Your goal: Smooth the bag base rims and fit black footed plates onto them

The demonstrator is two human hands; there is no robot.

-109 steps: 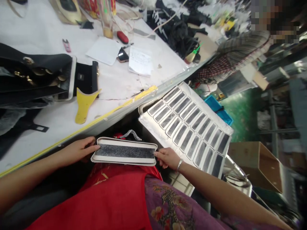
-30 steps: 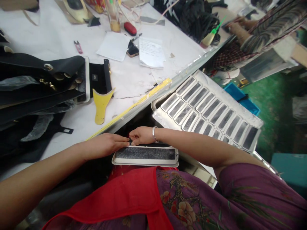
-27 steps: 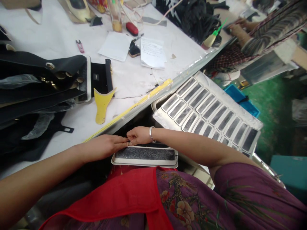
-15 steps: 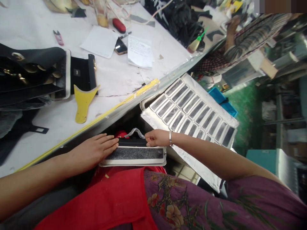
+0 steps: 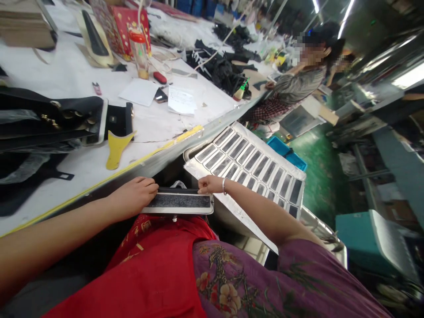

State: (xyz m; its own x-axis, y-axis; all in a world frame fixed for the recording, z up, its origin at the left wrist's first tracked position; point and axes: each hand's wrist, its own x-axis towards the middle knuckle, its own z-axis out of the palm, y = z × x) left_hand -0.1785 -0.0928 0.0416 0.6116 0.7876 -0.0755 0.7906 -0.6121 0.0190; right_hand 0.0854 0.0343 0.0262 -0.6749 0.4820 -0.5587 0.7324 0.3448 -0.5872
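Note:
A long flat white piece with a dark grey strip down its middle [image 5: 180, 202] lies across my lap, over a red cloth [image 5: 155, 265]. My left hand [image 5: 132, 196] rests on its left end, fingers curled over the edge. My right hand [image 5: 208, 184], with a silver bracelet at the wrist, pinches the far right edge of the piece, where a black strip lies along it. A bit of clear plastic [image 5: 179, 183] sticks up behind the piece.
To the right, a white board [image 5: 291, 170] carries several similar grey-striped pieces in rows. The white worktable [image 5: 159, 128] holds a yellow scraper [image 5: 115, 148], black bags [image 5: 49, 117], papers, a phone and a bottle. Another person [image 5: 291, 88] works at the far end.
My right hand slid rightward along the piece's far edge, away from my left hand. My head has lifted, showing more of the room.

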